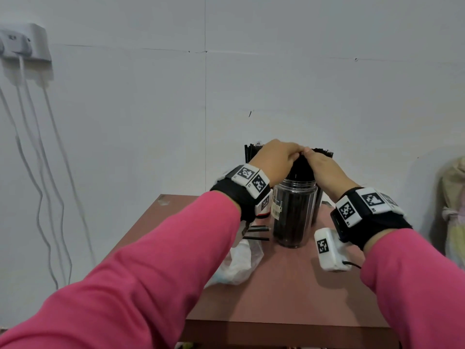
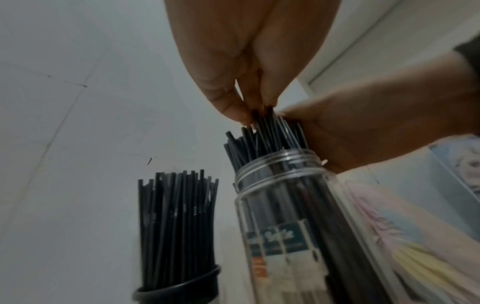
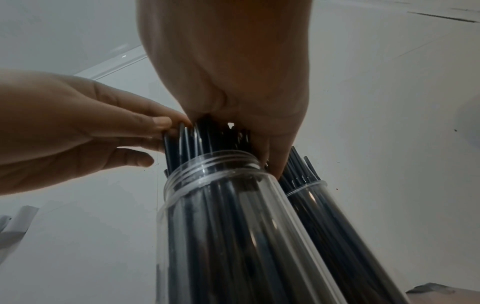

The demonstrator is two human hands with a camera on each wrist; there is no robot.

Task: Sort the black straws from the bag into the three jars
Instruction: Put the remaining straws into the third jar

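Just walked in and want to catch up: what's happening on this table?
A person is filling jars with black straws. Both the left hand and the right hand pinch the tops of the straws standing in the front jar. Two more jars behind it also hold straws. The plastic bag lies crumpled on the table, with a few loose straws beside it.

Far part of table (image 1: 289, 298), toward the far edge: three jars crowded together. Front clear jar (image 1: 295, 212) packed with black straws (image 1: 300, 170); both hands close over its mouth, left hand (image 1: 273, 161) and right hand (image 1: 324, 167), fingertips meeting, blocking access from above. Second clear jar (image 3: 324, 216) touches its right side. Black-rimmed jar (image 2: 179, 288) stands to its left with a narrow gap between. Loose straws (image 1: 256, 233) and plastic bag (image 1: 239, 263) lie by the left edge. Near edge and right near corner bare.
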